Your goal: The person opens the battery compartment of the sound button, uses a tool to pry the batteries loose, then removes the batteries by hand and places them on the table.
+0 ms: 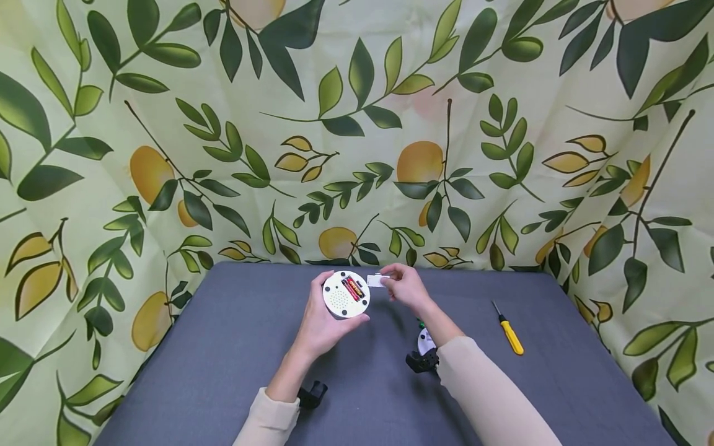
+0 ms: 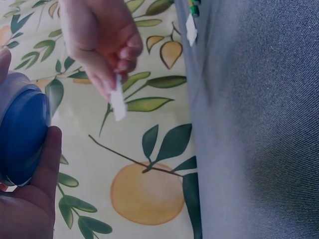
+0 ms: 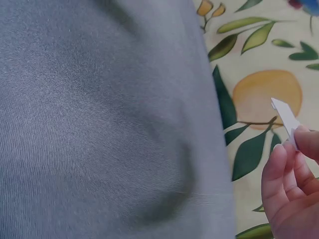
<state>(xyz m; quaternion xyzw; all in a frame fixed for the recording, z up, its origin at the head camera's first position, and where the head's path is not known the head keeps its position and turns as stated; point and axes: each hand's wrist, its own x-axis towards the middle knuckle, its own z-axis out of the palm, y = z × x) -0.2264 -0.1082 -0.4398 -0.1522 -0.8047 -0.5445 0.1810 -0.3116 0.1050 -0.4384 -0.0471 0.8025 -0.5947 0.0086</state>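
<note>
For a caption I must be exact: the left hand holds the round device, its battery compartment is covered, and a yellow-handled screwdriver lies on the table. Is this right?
Not quite: the battery compartment is uncovered, its batteries visible in the head view. The rest is right.

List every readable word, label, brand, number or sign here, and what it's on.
No readable text.
Batteries in the round white device: lettering-like marks, too small to read.
White piece: none that can be made out.
Yellow-handled screwdriver: none that can be made out.
</note>
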